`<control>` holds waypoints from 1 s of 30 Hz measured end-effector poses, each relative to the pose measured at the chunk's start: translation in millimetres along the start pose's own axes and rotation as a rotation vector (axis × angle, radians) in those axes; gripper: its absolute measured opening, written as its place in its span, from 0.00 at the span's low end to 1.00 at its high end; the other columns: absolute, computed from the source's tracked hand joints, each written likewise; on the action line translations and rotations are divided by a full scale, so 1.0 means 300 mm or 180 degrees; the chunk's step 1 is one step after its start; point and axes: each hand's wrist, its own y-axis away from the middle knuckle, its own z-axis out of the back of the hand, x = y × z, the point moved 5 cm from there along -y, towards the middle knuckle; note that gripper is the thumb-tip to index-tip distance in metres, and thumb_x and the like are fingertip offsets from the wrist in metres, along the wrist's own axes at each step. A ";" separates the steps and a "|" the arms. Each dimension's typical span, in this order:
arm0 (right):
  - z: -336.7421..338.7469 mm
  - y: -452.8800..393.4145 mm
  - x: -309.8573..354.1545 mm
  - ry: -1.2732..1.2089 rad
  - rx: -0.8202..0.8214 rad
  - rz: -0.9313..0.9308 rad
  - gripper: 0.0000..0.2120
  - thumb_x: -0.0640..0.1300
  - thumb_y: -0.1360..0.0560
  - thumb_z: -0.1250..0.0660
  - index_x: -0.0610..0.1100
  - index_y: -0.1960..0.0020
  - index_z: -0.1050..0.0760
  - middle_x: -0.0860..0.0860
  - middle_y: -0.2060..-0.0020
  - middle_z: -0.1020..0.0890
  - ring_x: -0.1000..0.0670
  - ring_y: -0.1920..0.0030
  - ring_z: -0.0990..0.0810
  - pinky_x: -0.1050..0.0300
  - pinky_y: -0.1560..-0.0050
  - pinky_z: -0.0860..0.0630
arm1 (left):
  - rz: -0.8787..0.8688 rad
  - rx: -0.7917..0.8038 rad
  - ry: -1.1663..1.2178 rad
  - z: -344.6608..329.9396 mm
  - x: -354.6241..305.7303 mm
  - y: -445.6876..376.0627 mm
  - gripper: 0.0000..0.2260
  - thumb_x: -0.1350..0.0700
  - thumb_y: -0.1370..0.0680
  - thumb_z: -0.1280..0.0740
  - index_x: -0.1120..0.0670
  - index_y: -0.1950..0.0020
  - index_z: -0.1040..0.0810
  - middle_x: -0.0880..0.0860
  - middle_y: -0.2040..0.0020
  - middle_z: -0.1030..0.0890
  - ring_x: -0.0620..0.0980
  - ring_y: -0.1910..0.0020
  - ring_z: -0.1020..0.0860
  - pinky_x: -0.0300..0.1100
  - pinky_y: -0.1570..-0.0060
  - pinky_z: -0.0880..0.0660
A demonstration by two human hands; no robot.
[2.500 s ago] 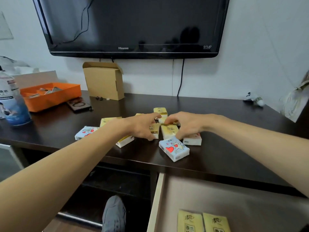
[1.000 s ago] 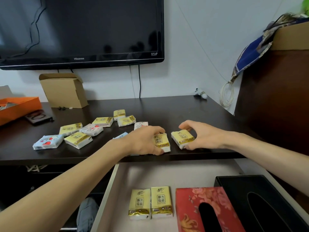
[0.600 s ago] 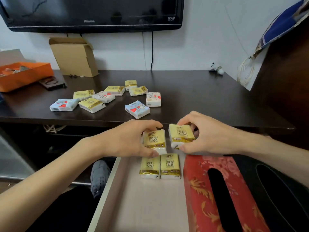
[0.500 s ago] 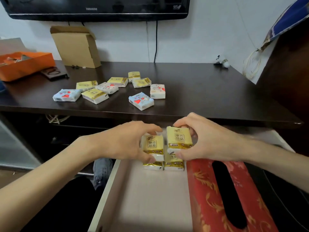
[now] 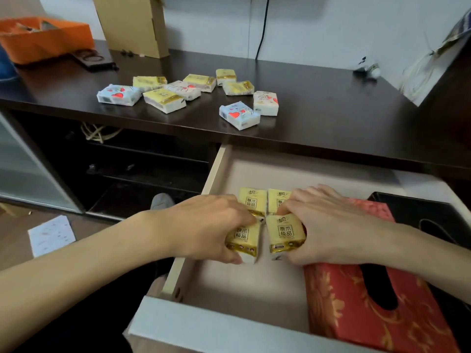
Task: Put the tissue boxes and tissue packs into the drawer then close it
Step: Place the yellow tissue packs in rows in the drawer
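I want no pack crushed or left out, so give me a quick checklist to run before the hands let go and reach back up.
1. Left hand grips its yellow pack: ok.
2. Right hand grips its yellow pack: ok.
3. Both packs resting flat on the drawer floor: cannot tell.
4. Clear of the two packs already in: cannot tell, they look close.
5. Red tissue box inside the drawer: ok.
6. All packs off the tabletop: not ok, nine remain.

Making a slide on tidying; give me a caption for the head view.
Both hands, left and right, set yellow tissue packs into the open drawer beside a red tissue box.
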 end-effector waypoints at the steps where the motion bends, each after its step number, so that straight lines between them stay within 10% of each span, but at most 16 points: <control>1: -0.004 -0.002 0.005 -0.0002 0.0042 -0.0014 0.38 0.76 0.38 0.36 0.57 0.34 0.29 0.59 0.48 0.31 0.55 0.48 0.38 0.51 0.30 0.41 | -0.0047 0.0033 -0.0056 -0.008 -0.007 -0.003 0.28 0.34 0.31 0.32 0.46 0.35 0.26 0.44 0.42 0.21 0.46 0.43 0.27 0.47 0.48 0.25; 13: 0.032 -0.037 -0.013 -0.0179 0.0003 -0.0035 0.38 0.78 0.44 0.38 0.58 0.41 0.24 0.60 0.52 0.27 0.52 0.48 0.29 0.50 0.47 0.28 | -0.0223 -0.0165 -0.0079 0.030 -0.012 -0.010 0.33 0.28 0.32 0.39 0.46 0.35 0.26 0.44 0.42 0.26 0.45 0.43 0.29 0.48 0.51 0.23; 20: 0.027 -0.100 -0.035 0.0151 0.0652 -0.0065 0.44 0.76 0.42 0.27 0.49 0.37 0.29 0.54 0.44 0.23 0.48 0.44 0.24 0.48 0.41 0.25 | 0.0030 0.0322 0.0077 0.041 0.075 -0.072 0.39 0.32 0.32 0.29 0.53 0.29 0.31 0.50 0.31 0.27 0.49 0.33 0.29 0.49 0.36 0.29; 26: 0.007 -0.124 -0.004 0.0703 0.0766 -0.0088 0.40 0.76 0.42 0.27 0.49 0.43 0.26 0.54 0.47 0.22 0.48 0.39 0.22 0.46 0.23 0.42 | 0.0009 0.0781 -0.0324 -0.022 0.067 -0.139 0.28 0.30 0.34 0.29 0.49 0.44 0.24 0.46 0.47 0.22 0.51 0.49 0.23 0.49 0.46 0.24; 30: 0.019 -0.122 0.001 0.0849 0.0723 -0.0191 0.33 0.75 0.41 0.26 0.51 0.52 0.28 0.52 0.51 0.20 0.46 0.42 0.22 0.47 0.28 0.34 | -0.0005 0.0571 -0.0132 -0.037 0.055 -0.156 0.28 0.33 0.32 0.29 0.49 0.40 0.24 0.46 0.42 0.23 0.50 0.48 0.22 0.45 0.54 0.25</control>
